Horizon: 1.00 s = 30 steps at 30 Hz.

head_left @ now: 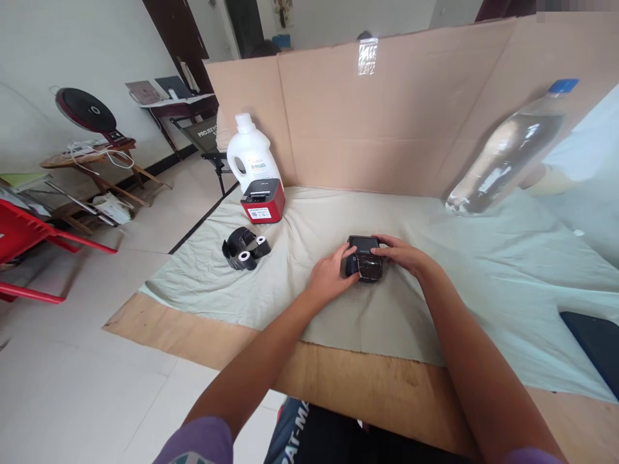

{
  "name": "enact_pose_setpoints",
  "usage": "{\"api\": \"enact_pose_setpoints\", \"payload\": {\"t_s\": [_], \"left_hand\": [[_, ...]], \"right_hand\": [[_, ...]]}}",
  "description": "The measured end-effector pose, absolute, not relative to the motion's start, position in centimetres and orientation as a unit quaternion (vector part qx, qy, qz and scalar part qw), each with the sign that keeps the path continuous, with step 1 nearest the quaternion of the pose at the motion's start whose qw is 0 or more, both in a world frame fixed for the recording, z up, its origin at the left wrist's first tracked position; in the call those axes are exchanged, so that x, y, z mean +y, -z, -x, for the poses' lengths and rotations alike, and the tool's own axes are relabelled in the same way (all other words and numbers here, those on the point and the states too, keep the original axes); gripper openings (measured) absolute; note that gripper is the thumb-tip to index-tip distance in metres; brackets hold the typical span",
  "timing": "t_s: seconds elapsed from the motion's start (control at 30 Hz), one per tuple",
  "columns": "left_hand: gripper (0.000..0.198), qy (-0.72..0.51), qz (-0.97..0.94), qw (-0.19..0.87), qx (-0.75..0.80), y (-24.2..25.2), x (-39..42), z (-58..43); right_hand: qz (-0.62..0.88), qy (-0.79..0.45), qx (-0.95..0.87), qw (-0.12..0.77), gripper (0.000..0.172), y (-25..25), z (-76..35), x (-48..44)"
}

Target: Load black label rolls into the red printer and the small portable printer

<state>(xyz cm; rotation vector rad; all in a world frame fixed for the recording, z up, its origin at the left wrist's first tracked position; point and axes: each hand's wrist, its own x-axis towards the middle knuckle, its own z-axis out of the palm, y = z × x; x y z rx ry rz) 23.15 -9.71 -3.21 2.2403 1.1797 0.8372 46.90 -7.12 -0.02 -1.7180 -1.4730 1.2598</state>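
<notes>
A small black printer, boxy with a dark glossy lid, rests on the cloth in front of me. My left hand grips its left side, thumb at the near corner and fingers over the top edge. From the right, my right hand holds the far right edge, with a finger lying on the top face. To the left are black paper rolls with white cores and a loose curled strip. Behind them stands a red and black printer with a white label on its front.
A white detergent jug stands behind the red printer. Cardboard walls off the back. A large clear bottle with a blue cap leans at the right. A dark flat object lies near the right edge. Bare wood borders the cloth's front.
</notes>
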Motion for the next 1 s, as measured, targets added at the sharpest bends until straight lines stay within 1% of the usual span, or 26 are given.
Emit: {"api": "enact_pose_setpoints", "payload": {"t_s": [0.13, 0.23, 0.3, 0.4, 0.43, 0.5, 0.57, 0.63, 0.67, 0.77, 0.83, 0.9, 0.97, 1.0], "left_hand": [[0.069, -0.303, -0.819, 0.223, 0.433, 3.2, -9.8, -23.4], [0.073, -0.316, -0.824, 0.224, 0.413, 3.6, -9.7, -23.5], [0.08, -0.32, -0.826, 0.23, 0.402, 3.8, -9.5, -23.4], [0.101, -0.306, -0.822, 0.229, 0.422, 4.1, -9.1, -23.2], [0.109, -0.294, -0.822, 0.224, 0.433, 4.1, -8.9, -23.1], [0.117, -0.26, -0.832, 0.212, 0.442, 4.1, -8.7, -23.1], [0.115, -0.229, -0.848, 0.199, 0.435, 4.2, -8.7, -23.0], [0.111, -0.216, -0.857, 0.185, 0.429, 4.3, -8.8, -23.0], [0.109, -0.218, -0.857, 0.177, 0.431, 4.4, -8.8, -22.9], [0.108, -0.236, -0.86, 0.152, 0.427, 3.9, -8.4, -23.2], [0.109, -0.248, -0.864, 0.137, 0.416, 2.8, -7.7, -24.6], [0.108, -0.256, -0.871, 0.132, 0.398, 1.1, -6.6, -27.5], [0.107, -0.261, -0.879, 0.136, 0.376, -0.5, -5.4, -32.2], [0.105, -0.269, -0.88, 0.138, 0.367, -1.2, -4.9, -35.1]], "right_hand": [[0.644, -0.472, -0.534, 0.279, 0.071, -0.4, -46.5, -7.1], [0.632, -0.478, -0.54, 0.283, 0.067, -0.6, -46.6, -7.4], [0.621, -0.48, -0.548, 0.288, 0.066, -0.5, -46.9, -7.4], [0.618, -0.481, -0.546, 0.298, 0.069, 0.1, -47.1, -7.2], [0.623, -0.477, -0.535, 0.313, 0.068, 0.5, -47.0, -7.1], [0.648, -0.446, -0.493, 0.371, 0.058, 1.4, -46.2, -7.3], [0.676, -0.381, -0.445, 0.448, 0.047, 2.3, -44.6, -8.0], [0.68, -0.32, -0.42, 0.509, 0.044, 3.1, -42.8, -9.1], [0.671, -0.312, -0.412, 0.532, 0.044, 3.4, -41.9, -9.6], [0.633, -0.343, -0.398, 0.569, 0.044, 3.0, -40.9, -10.5], [0.615, -0.351, -0.401, 0.581, 0.045, 1.9, -42.2, -10.2], [0.616, -0.326, -0.409, 0.59, 0.047, 0.3, -45.2, -9.4], [0.629, -0.291, -0.4, 0.601, 0.054, -1.1, -49.8, -8.5], [0.633, -0.279, -0.386, 0.61, 0.062, -1.6, -52.4, -8.1]]}}
